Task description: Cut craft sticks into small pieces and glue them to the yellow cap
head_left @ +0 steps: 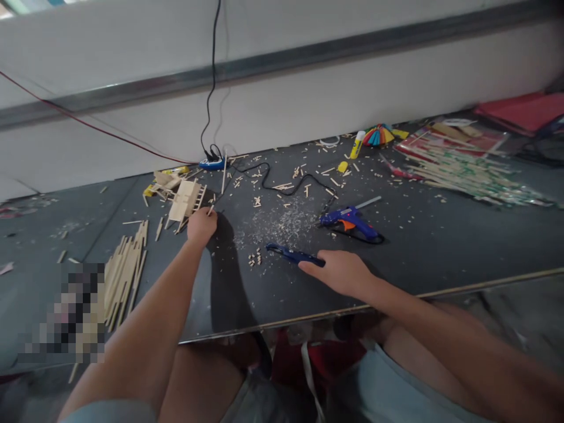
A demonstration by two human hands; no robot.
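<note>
My left hand (202, 227) is closed at the far side of the table, its fingertips pinching a short wooden stick (211, 209). Just left of those fingers stands a small model built of wooden sticks (185, 201), with a flat panel and a ladder-like side. Nearer the front edge, my right hand (346, 274) is wrapped round the handles of dark blue pliers (293, 254), their head pointing left over the tabletop. Small cut stick pieces (255, 257) lie by the pliers' tip. Behind my right hand rests a blue glue gun (352, 223) with an orange trigger.
Long wooden sticks (126, 270) lie in a bundle at left. A blue power socket (212, 163) with a black cord is by the wall. A glue stick (357, 145) stands at the back. Bagged sticks (467, 167) lie at right. Scraps litter the dark table (440, 247).
</note>
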